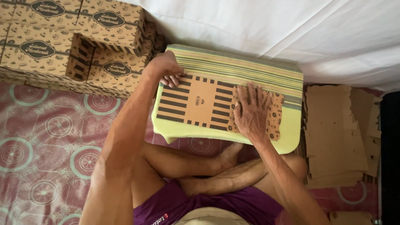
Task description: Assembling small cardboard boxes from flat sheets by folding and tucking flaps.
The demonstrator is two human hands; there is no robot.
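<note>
A flat brown cardboard box blank point(200, 102) with black stripes lies on a yellow-green striped cushion point(233, 71) in front of my crossed legs. My left hand point(166, 68) curls over the blank's far left corner, fingertips on the card. My right hand point(251, 112) lies flat, fingers spread, pressing down the blank's right flap, which has a printed pattern.
Folded patterned cardboard boxes point(75, 41) are stacked at the top left. A pile of flat unfolded brown blanks point(333, 133) sits to the right of the cushion. A white sheet point(291, 29) covers the back. The floor mat point(46, 137) is pink with circles.
</note>
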